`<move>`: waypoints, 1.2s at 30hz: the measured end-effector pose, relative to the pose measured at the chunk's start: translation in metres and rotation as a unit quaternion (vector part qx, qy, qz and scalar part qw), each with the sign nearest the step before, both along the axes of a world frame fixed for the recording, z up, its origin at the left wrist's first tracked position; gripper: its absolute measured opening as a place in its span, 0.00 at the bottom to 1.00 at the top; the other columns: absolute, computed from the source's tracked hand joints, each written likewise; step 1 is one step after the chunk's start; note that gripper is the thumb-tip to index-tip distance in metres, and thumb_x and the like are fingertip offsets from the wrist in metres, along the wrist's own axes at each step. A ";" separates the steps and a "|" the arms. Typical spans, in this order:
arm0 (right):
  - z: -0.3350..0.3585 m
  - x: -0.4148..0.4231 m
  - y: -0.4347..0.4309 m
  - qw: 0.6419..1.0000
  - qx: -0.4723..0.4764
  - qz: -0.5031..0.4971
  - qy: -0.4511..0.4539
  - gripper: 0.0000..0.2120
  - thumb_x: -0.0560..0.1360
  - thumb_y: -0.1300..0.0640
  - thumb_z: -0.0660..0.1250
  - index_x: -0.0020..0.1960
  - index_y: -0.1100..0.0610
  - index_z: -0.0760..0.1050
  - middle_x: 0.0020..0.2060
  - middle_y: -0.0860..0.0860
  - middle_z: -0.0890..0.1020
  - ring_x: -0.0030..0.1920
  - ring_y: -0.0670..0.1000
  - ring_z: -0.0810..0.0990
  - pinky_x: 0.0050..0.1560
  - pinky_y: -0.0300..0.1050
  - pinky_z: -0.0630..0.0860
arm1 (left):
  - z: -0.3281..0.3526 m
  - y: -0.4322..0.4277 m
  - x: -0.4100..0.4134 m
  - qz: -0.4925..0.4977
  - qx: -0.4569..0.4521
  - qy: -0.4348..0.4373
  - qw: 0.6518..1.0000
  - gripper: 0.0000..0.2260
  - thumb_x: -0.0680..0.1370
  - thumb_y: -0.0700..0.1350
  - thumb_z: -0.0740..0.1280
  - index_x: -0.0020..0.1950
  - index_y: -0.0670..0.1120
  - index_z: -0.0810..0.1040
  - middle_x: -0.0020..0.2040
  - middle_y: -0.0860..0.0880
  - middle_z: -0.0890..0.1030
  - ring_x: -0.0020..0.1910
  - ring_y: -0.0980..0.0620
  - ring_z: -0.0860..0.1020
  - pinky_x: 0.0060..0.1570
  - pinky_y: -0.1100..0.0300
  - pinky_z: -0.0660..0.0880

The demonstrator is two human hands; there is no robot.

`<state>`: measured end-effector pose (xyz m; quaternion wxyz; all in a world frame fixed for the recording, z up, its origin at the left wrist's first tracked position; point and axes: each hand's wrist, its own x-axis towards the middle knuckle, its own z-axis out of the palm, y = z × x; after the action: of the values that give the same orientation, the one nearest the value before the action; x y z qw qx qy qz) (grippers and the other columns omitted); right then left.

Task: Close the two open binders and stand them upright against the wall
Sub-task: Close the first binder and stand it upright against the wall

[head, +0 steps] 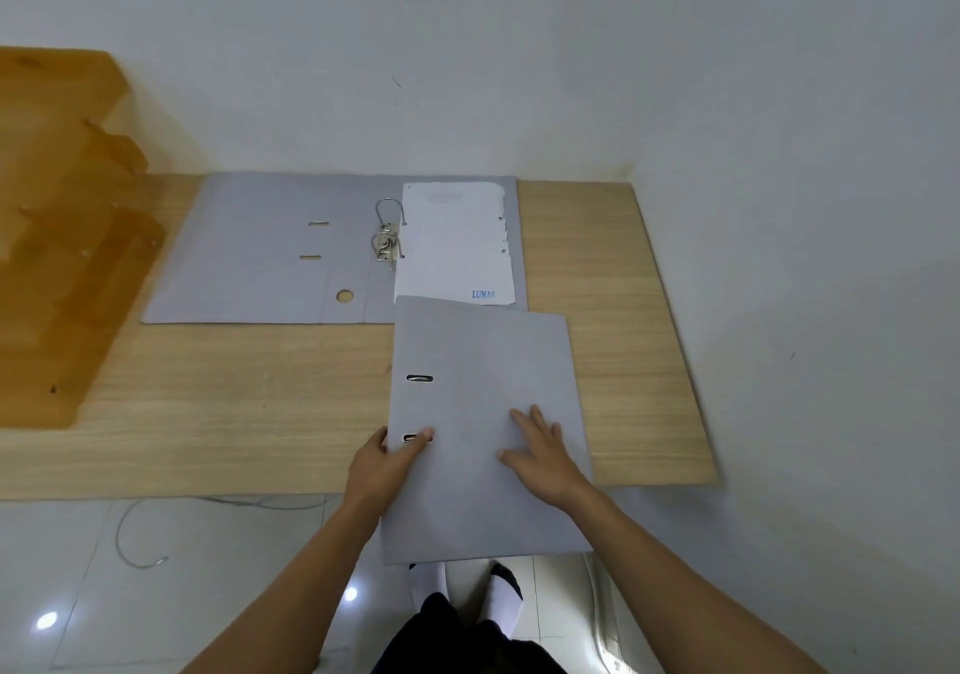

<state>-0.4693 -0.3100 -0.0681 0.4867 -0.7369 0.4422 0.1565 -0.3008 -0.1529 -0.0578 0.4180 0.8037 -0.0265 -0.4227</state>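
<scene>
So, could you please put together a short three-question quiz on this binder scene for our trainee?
1. True or false: the near binder is closed.
2. What lies in the open binder by the wall? A) sheets of paper B) a pen C) scissors
3. Which hand grips the near binder's spine edge?

Key:
1. True; it overhangs the table edge.
2. A; the paper sits right of the ring mechanism.
3. The left hand; the right hand lies flat on the cover.
</scene>
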 end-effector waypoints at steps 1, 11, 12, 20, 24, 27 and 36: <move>0.002 0.004 0.003 1.000 0.016 -0.024 -0.005 0.36 0.81 0.42 0.60 0.82 0.45 0.47 0.83 0.47 0.39 0.81 0.57 0.34 0.77 0.69 0.43 | 0.002 0.000 -0.001 0.039 -0.016 0.043 0.998 0.30 0.71 0.64 0.73 0.65 0.45 0.81 0.58 0.45 0.86 0.54 0.45 0.84 0.59 0.46 0.80; 0.069 0.023 -0.010 0.965 0.075 -0.238 -0.078 0.36 0.81 0.34 0.50 0.82 0.45 0.40 0.83 0.48 0.40 0.82 0.56 0.37 0.79 0.62 0.38 | 0.056 -0.064 -0.004 -0.076 -0.248 0.352 0.900 0.32 0.73 0.71 0.65 0.68 0.52 0.81 0.66 0.41 0.82 0.65 0.40 0.81 0.57 0.47 0.81; 0.076 0.025 -0.012 0.962 0.074 -0.248 -0.085 0.36 0.81 0.34 0.49 0.82 0.45 0.40 0.83 0.48 0.41 0.82 0.56 0.38 0.80 0.62 0.39 | 0.062 -0.071 -0.003 -0.099 -0.245 0.344 0.901 0.30 0.73 0.70 0.66 0.67 0.53 0.82 0.66 0.42 0.83 0.65 0.41 0.82 0.56 0.48 0.81; 0.134 0.028 -0.038 0.943 0.063 -0.262 -0.195 0.40 0.76 0.27 0.48 0.83 0.44 0.45 0.83 0.46 0.55 0.82 0.49 0.51 0.81 0.59 0.50 | 0.098 -0.116 -0.001 -0.239 -0.277 0.245 0.898 0.19 0.73 0.64 0.72 0.62 0.60 0.84 0.64 0.49 0.84 0.63 0.49 0.83 0.53 0.60 0.81; 0.169 0.022 -0.059 0.934 0.076 -0.240 -0.253 0.43 0.70 0.21 0.50 0.81 0.36 0.46 0.81 0.39 0.58 0.80 0.45 0.59 0.79 0.61 0.57 | 0.119 -0.142 0.004 -0.329 -0.311 0.150 0.879 0.20 0.68 0.61 0.78 0.59 0.61 0.83 0.59 0.52 0.87 0.57 0.52 0.86 0.49 0.62 0.81; 0.187 0.009 -0.080 0.935 0.081 -0.192 -0.288 0.39 0.71 0.23 0.57 0.77 0.28 0.46 0.78 0.35 0.64 0.76 0.45 0.67 0.71 0.64 0.68 | 0.123 -0.167 0.008 -0.377 -0.322 0.067 0.866 0.26 0.67 0.53 0.82 0.64 0.55 0.81 0.59 0.52 0.87 0.58 0.53 0.85 0.51 0.62 0.82; 0.165 -0.023 -0.141 0.912 -0.070 -0.209 -0.345 0.40 0.72 0.58 0.77 0.78 0.44 0.64 0.72 0.44 0.76 0.71 0.50 0.76 0.69 0.57 0.75 | 0.106 -0.242 0.002 -0.433 -0.280 -0.054 0.855 0.41 0.70 0.44 0.80 0.78 0.53 0.63 0.64 0.67 0.77 0.62 0.69 0.77 0.55 0.70 0.78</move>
<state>-0.4920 -0.4508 0.0967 0.5776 -0.6679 0.4008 -0.2444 -0.2993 -0.3947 0.0484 0.3976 0.5820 -0.5117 -0.4913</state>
